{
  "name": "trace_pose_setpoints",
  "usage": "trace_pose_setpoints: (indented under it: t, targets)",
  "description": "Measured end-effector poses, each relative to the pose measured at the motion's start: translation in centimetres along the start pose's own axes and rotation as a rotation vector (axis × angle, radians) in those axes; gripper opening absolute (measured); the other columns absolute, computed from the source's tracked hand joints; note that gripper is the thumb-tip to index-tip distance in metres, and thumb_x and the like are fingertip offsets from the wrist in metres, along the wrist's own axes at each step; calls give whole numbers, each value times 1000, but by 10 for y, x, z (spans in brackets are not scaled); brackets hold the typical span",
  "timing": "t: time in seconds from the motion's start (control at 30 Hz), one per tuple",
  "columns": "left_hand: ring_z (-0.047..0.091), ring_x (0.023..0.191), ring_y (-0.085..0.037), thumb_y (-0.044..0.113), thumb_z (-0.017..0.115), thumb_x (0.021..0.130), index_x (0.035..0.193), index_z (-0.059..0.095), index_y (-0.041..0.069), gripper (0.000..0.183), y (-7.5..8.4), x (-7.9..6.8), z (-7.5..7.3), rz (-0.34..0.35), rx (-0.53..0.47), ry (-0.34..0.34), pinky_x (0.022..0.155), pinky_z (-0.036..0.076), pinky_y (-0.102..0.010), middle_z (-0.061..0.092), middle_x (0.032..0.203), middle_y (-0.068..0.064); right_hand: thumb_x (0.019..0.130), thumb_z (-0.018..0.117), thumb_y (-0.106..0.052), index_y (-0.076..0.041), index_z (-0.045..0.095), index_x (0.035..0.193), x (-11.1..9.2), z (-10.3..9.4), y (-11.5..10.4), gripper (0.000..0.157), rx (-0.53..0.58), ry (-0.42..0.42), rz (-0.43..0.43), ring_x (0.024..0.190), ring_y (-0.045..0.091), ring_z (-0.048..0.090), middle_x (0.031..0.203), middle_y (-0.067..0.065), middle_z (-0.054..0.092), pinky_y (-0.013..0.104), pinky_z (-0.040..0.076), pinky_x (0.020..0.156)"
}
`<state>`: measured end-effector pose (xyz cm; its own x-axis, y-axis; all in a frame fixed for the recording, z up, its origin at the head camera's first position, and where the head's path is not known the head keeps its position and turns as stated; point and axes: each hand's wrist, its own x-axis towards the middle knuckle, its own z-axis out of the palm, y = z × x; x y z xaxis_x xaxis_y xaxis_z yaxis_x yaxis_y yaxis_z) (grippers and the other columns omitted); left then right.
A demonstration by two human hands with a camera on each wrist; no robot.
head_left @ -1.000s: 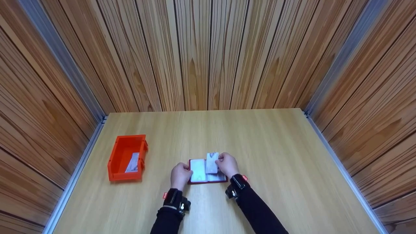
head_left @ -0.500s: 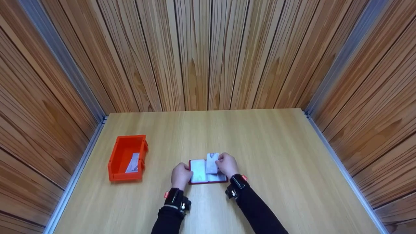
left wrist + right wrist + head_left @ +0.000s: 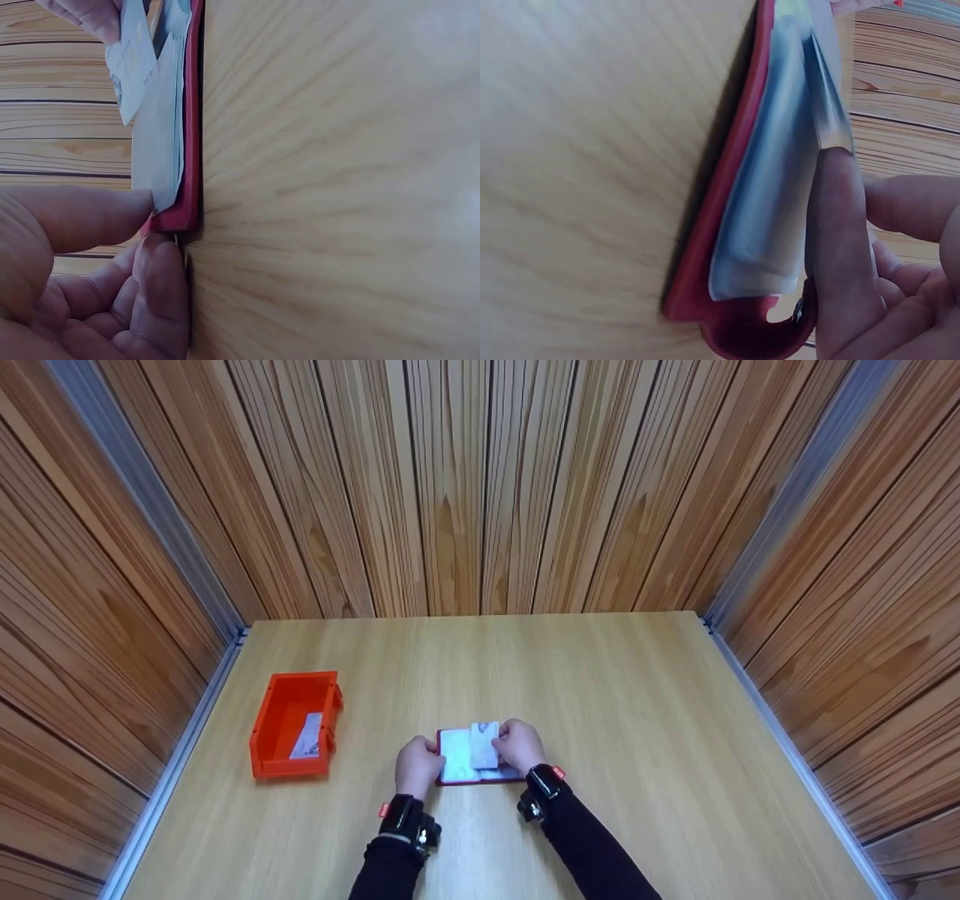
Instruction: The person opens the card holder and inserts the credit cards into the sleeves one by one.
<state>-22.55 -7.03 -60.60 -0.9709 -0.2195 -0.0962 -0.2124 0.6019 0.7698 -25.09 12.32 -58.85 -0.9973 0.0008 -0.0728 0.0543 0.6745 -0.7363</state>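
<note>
Pinching the booklet's edge (image 3: pixel 176 218), left hand (image 3: pixel 417 767) sits well apart from bin (image 3: pixel 290 768).

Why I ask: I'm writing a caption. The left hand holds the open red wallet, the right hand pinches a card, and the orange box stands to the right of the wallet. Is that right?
Not quite: the orange box stands to the left of the red wallet, as the head view shows. The left hand does hold the open wallet, and the right hand pinches a card.
</note>
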Motion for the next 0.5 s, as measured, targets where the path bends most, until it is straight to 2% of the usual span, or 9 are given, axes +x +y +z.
trace_pose_setpoints:
  t: [0.23,0.37,0.5]
  targets:
    - [59,76,-26,0,70,74,83,64,2,11,0,0,1,-11,-3,0,68,49,-39,62,78,-6,83,69,-3,-4,58,80,-1,-1,0,11,-51,-40,-23,60,15,58,69,0,56,29,47,60]
    - [59,76,-27,1,70,75,83,65,1,10,0,0,0,-3,8,1,68,49,-39,63,78,-7,81,70,-3,-5,58,74,-2,-1,-1,14,-109,-35,-56,61,15,55,66,-1,54,29,45,60]
    - [59,77,-27,1,70,76,86,65,0,11,1,1,0,-21,12,-16,69,49,-39,63,80,-7,81,70,-3,-6,56,73,-3,1,-2,16,-115,-46,-56,58,15,56,64,-2,52,28,45,57]
